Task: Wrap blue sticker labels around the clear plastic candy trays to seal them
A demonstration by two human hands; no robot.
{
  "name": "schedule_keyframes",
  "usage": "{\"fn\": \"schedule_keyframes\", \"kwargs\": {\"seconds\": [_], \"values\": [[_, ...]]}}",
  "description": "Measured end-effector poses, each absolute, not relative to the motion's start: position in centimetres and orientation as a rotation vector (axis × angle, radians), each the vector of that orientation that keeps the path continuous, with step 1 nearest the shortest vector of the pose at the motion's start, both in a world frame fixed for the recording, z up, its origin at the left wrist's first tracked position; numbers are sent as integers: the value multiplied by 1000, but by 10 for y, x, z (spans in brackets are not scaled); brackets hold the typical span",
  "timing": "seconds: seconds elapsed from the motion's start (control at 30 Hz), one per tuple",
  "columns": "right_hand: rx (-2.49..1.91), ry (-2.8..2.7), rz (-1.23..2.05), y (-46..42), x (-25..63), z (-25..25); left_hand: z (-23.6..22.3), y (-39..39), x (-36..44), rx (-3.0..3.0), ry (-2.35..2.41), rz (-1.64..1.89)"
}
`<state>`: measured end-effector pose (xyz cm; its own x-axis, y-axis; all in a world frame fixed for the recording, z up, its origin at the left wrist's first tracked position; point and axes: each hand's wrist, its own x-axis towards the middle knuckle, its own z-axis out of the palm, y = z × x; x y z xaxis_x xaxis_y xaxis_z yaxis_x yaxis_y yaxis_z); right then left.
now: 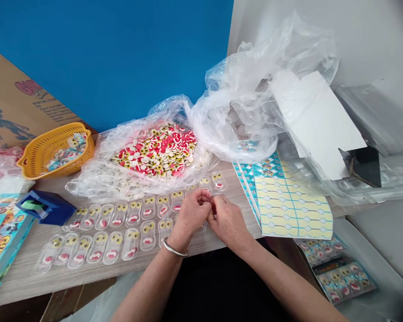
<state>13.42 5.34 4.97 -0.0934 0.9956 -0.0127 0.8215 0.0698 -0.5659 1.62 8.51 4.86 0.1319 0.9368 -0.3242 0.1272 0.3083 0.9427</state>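
My left hand (193, 212) and my right hand (226, 219) meet over the table's front half, fingertips pinched together. A trace of red shows at the fingers, but whatever they hold is too hidden to name. Around them lie two rows of clear plastic blister shells (113, 246), many carrying yellow-and-black eye pieces and a red-and-white mouth piece. One such shell (218, 181) rests just beyond my right hand. Part of another shell is covered by my hands. Behind the rows, an open clear bag holds a heap of loose eye and mouth pieces (161, 150).
An orange basket (33, 154) with small packets and a blue tape dispenser (49, 210) stand left. Printed yellow-and-blue sheets (293, 205) lie right, below crumpled plastic bags (245, 103) and white card (317, 120). Filled packs (347, 281) sit lower right. A cardboard box (16, 98) stands back left.
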Motion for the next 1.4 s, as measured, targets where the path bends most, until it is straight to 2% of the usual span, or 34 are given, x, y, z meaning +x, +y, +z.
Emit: {"fn": "schedule_keyframes", "kwargs": {"seconds": [0.5,0.67,0.8,1.0,1.4], "values": [[-1816,-1923,596,55,135,55,46,87,12,1252,1328,746],[-1537,-1826,589,56,145,46,52,90,13,1111,1357,852],[-1560,-1593,431,58,157,36,50,90,13,915,1246,901],[-1439,-1456,844,62,159,28,53,81,16,719,1034,922],[-1519,-1381,871,64,156,30,52,82,12,845,1064,856]]}}
